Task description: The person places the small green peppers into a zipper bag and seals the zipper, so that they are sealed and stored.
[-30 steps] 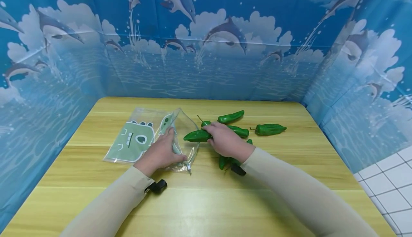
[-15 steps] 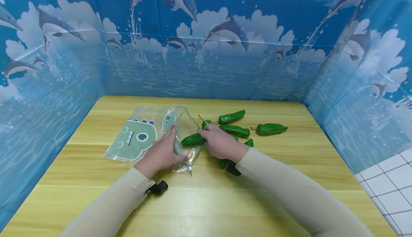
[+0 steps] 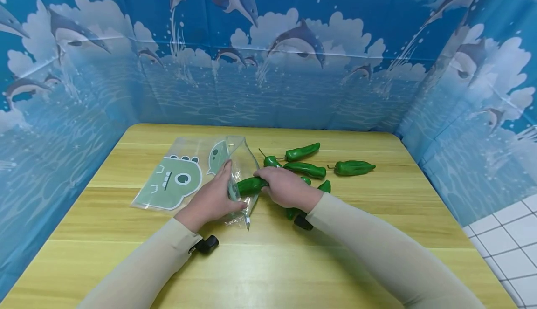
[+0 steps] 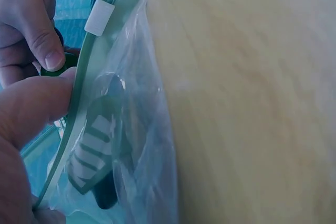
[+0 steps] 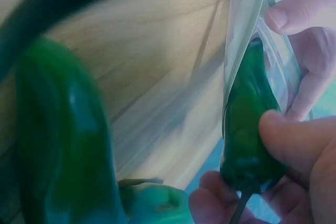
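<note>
My right hand (image 3: pixel 289 188) grips a green chili pepper (image 3: pixel 249 186) near its stem end. In the right wrist view the thumb lies on the pepper's side and the fingers are curled beneath. The pepper's tip is inside the mouth of a clear zip bag (image 4: pixel 152 129), which has green cartoon prints and a white slider (image 4: pixel 100 17). My left hand (image 3: pixel 209 202) holds the bag's mouth apart, its thumb against the green zip strip (image 4: pixel 79 98). Part of that hand's grip is hidden behind the plastic. A dark shape (image 4: pixel 105 190) shows through the bag.
Several green peppers lie right of the bag: one pepper (image 3: pixel 302 152) at the back, a second pepper (image 3: pixel 305 169) before it, another pepper (image 3: pixel 354 168) farther right. More sit partly under my right hand. The wooden table (image 3: pixel 251 271) borders a dolphin-printed curtain (image 3: pixel 268 94).
My right hand has moved slightly left and down, carrying the pepper tip-first into the bag's mouth. My left hand stays nearly in place; the bag's far rim stands a little more raised.
</note>
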`<action>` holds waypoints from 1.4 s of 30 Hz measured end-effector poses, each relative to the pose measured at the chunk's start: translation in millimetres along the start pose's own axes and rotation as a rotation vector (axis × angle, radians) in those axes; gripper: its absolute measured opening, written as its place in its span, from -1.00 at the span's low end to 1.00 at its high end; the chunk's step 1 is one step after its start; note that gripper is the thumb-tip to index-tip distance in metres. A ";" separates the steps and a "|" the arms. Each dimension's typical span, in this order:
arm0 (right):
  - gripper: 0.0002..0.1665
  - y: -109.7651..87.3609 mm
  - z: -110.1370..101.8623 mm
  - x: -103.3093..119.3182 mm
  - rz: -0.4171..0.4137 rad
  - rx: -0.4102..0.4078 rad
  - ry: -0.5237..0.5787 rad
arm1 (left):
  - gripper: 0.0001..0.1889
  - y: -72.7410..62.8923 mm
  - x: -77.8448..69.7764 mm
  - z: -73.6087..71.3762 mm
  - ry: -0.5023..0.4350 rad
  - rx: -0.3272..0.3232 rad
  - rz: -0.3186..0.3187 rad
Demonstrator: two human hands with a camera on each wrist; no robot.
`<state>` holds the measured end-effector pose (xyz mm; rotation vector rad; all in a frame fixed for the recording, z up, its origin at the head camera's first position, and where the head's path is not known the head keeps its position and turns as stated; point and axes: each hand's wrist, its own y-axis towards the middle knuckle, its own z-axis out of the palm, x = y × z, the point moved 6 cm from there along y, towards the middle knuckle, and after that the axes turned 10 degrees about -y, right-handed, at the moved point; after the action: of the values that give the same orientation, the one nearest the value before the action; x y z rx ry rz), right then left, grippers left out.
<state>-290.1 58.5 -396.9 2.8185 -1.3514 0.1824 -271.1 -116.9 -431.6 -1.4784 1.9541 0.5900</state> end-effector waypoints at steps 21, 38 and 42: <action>-0.42 2.8 10.6 1.5 -0.086 0.121 0.150 | 0.39 -0.5 -1.1 -0.1 -0.056 0.016 -0.003; -0.50 4.8 11.2 1.4 -0.096 0.047 0.132 | 0.41 0.1 -0.9 -1.9 -0.094 0.008 -0.016; -0.48 5.3 11.7 0.5 -0.085 0.054 0.117 | 0.39 -0.1 -0.4 -2.7 -0.116 0.012 -0.011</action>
<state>-292.8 54.2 -408.6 2.8509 -1.2199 0.3813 -271.5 -118.5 -429.4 -1.4141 1.8563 0.6438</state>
